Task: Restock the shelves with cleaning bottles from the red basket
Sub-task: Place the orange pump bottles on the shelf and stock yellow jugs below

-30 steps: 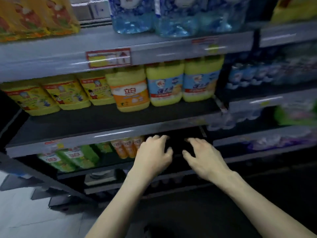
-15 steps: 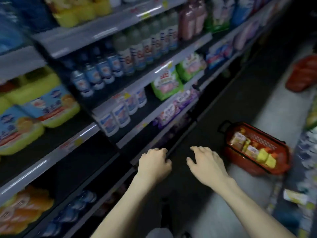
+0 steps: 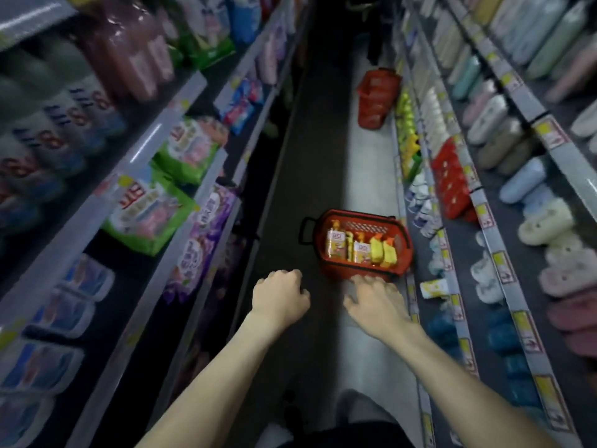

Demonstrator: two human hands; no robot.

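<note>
- Shop aisle, dim: a grey floor strip (image 3: 365,176) runs from near to far between two racks of shelves.
- Left shelves (image 3: 181,101): green bags (image 3: 151,208) and purple packs (image 3: 206,227) on the middle tiers, with bottles above them. All of it is smeared by blur and the labels are unreadable. I cannot pick out a gap meant for the cleaning bottles.
- Left hand (image 3: 279,295): held out over the floor, knuckles up, fingers loosely curled under, holding nothing.
- Red basket (image 3: 355,215): stands on the floor right of centre, beyond both hands, with its black handle on the left side. Cleaning bottles (image 3: 334,244) lie in it: two with orange labels, then yellow ones (image 3: 382,252) to their right. The count is uncertain, and any layer beneath is hidden.
- Right hand (image 3: 376,302): fingers spread and relaxed, empty. Its fingertips overlap the basket's near wall in this view, and I cannot tell whether they touch it.
- Second red basket (image 3: 376,95): far down the aisle against the right rack. Its contents are not visible.
- Right shelves (image 3: 484,218): slippers (image 3: 546,221) and small packs, with one pale item (image 3: 434,287) lying on the low tier.
- Judgement: the task is unfinished. Stock remains in the basket and neither hand carries a bottle, so a pick-up is still to come. How much is already shelved cannot be told.
- Far end of the aisle is dark. The person's body is cut off at the bottom edge.
</note>
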